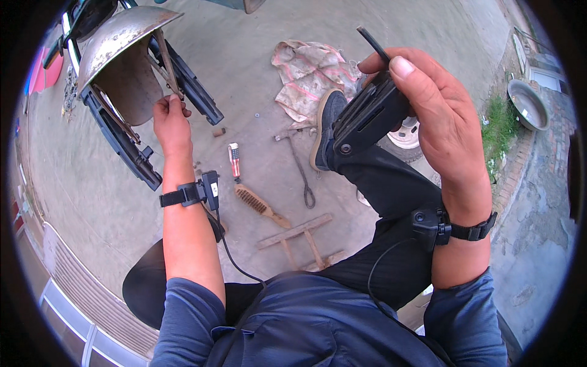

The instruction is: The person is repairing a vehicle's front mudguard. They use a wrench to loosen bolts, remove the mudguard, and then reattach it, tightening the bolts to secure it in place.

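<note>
As the two hands stand well apart, each is closed on its own item. Left hand (173, 119): fingertips pinched on one metal stay (166, 63) of one worn mudguard (119, 48), beyond and left of the wire brush (258, 203). Right hand (437, 104): clamped around one black slotted part (374, 116) and one thin dark bar (372, 41), beyond and right of the brush. Concrete floor (263, 162): one striped tube (235, 160), just beyond the brush; one loop-ended metal rod (299, 165), right; one wooden frame (295, 232), nearer the person; one patterned cloth (306, 73), farther off, right. Wrist straps (173, 198): two, black; one white label (214, 188) on the left wrist's unit, print too small to read.
</note>
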`<action>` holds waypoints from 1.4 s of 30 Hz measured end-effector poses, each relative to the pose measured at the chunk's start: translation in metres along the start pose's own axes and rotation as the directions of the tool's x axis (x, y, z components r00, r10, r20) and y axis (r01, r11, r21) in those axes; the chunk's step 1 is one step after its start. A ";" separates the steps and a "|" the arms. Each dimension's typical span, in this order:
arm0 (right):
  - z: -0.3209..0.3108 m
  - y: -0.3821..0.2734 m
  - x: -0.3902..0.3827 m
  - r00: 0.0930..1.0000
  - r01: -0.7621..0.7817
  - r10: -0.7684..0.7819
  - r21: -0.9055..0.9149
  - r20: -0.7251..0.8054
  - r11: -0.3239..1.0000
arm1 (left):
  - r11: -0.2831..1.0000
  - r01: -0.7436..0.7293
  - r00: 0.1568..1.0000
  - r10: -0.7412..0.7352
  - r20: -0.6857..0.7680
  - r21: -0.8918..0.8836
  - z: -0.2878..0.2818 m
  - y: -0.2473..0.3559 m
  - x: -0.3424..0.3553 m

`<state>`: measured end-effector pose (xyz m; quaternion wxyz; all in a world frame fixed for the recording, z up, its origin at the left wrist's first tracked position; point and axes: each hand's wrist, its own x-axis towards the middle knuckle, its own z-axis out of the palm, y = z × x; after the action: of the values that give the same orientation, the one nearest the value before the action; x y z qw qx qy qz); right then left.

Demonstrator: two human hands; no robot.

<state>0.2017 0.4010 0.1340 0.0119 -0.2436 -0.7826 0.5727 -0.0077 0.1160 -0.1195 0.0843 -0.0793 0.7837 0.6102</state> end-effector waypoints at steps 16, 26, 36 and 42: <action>0.009 0.008 0.004 1.000 -0.010 0.009 -0.051 -0.024 0.999 | 0.974 0.187 0.982 -0.185 0.026 -0.125 -0.005 0.003 -0.010; 0.053 0.118 0.066 0.955 -0.087 0.183 -0.371 0.232 0.925 | 0.932 0.358 0.923 -0.362 0.127 0.059 -0.016 -0.051 -0.062; 0.129 0.237 0.123 0.924 -0.090 0.309 -0.658 0.225 0.748 | 0.897 0.419 0.879 -0.439 0.188 0.139 -0.024 -0.066 -0.073; 0.136 0.276 0.142 0.887 -0.151 0.417 -0.728 0.198 0.669 | 0.877 0.441 0.869 -0.471 0.155 0.189 -0.030 -0.084 -0.073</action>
<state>0.1375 0.3980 -0.1985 -0.3098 -0.2454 -0.8795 0.2649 0.0812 0.0680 -0.1748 0.3088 -0.1954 0.7733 0.5181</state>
